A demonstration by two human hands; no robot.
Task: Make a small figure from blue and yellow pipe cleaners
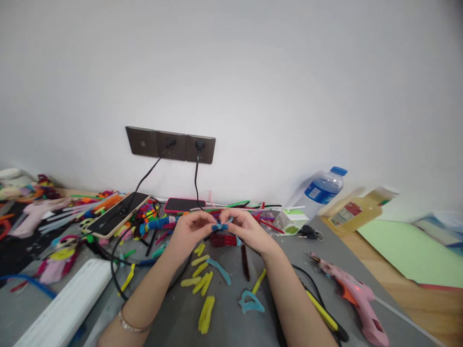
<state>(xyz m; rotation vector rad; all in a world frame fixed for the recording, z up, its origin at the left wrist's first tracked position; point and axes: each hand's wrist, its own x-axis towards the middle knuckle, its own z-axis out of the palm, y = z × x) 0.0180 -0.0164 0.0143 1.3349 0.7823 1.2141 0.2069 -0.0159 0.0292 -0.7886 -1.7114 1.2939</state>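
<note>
Both hands meet at the middle of the grey mat. My left hand (194, 231) pinches the left side of a small blue fuzzy piece (219, 227), and my right hand (246, 229) pinches its right side. Just below the fingers lies a dark red piece (223, 240). Nearer to me are several short yellow fuzzy strips (205, 284), a light blue strip (220, 271), a light blue bent loop (251, 301) and a dark brown strip (245, 262).
A pink glue gun (356, 294) and yellow-handled tool (321, 311) lie right; a water bottle (321, 190) and small box (291, 220) stand behind. Phones (119, 215), cables, colourful craft pieces and a white bar (67, 303) occupy the left. Wall sockets (171, 144) hold two plugs.
</note>
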